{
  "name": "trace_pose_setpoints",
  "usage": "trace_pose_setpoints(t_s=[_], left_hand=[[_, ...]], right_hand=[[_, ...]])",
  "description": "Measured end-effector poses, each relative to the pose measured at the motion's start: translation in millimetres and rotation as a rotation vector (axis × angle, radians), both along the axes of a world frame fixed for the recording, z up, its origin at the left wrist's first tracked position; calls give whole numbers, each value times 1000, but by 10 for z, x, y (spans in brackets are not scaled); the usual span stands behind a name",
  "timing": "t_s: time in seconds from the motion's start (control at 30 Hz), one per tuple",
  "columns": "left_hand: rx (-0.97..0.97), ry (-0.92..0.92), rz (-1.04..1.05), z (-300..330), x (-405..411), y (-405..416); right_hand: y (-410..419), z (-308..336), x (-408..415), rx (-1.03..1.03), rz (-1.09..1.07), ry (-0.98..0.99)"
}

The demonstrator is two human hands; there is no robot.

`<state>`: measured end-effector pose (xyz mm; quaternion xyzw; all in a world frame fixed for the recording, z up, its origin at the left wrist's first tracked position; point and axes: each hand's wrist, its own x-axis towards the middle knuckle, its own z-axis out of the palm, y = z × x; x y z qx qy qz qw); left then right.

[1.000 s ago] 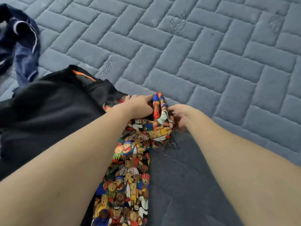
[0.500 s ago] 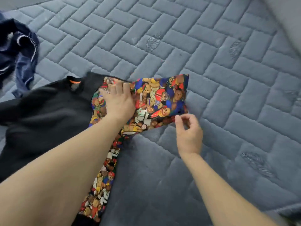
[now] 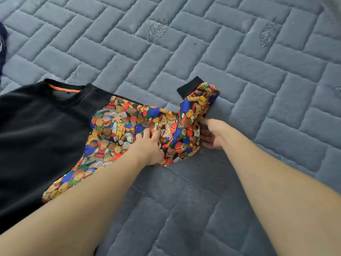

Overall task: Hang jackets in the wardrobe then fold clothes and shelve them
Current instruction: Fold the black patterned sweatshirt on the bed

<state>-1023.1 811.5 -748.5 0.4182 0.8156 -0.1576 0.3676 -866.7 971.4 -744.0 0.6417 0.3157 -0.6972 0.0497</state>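
— On the bedcover (image 3: 239, 61), right of the black top's collar (image 3: 64, 89), you've just drawn the printed sleeve (image 3: 147, 126) out flat; folding can start.
— Hands?
— Your left hand (image 3: 147, 145) presses flat on it; your right hand (image 3: 210, 133) pinches its edge.
— Direction?
— It runs rightward from the collar, its cuff (image 3: 190, 85) kinked up away from you

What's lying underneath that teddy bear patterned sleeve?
Around the teddy bear sleeve only the grey quilted mattress shows. The left hand presses on the sleeve; the right hand holds its edge. What lies directly beneath is covered.
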Motion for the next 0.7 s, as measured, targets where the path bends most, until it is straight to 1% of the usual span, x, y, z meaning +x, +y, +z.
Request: trace_pose_setpoints(t_s=[0.03, 0.1, 0.13, 0.17, 0.2, 0.27, 0.33, 0.4, 0.5, 0.53, 0.63, 0.67, 0.7], left_hand=[[21, 15, 8, 14, -20, 20], [85, 44, 43, 74, -80, 77], [118, 55, 68, 108, -130, 107], [144, 72, 85, 144, -185, 135], [162, 95, 86, 173, -247, 164], [181, 171, 51, 226, -373, 250], [194, 230, 3, 238, -467, 421], [176, 208, -11, 208, -512, 622], [126, 123, -4, 128, -480, 802], [120, 117, -18, 97, -453, 812], [131, 169, -86, 75, -453, 708], [154, 201, -104, 108, -494, 677], [191, 236, -105, 161, -555, 657]], right_hand=[[-18, -12, -48, 32, 100, -34], [-66, -48, -72, 200, 250, -110], [-79, -45, -77, 276, 284, -140], [-86, -40, -79, 297, 288, -130], [-88, -29, -81, 260, 279, -71], [-102, 4, -92, 96, 261, 50], [-118, -10, -67, -12, 187, 126], [-130, -17, -17, -90, 87, 188], [-160, -21, 124, -263, -123, 274], [-171, -26, 167, -301, -118, 278], [-240, -19, 207, -361, 42, 324], [-237, 11, 211, -358, 16, 361], [-219, 50, 233, -321, -85, 417]])
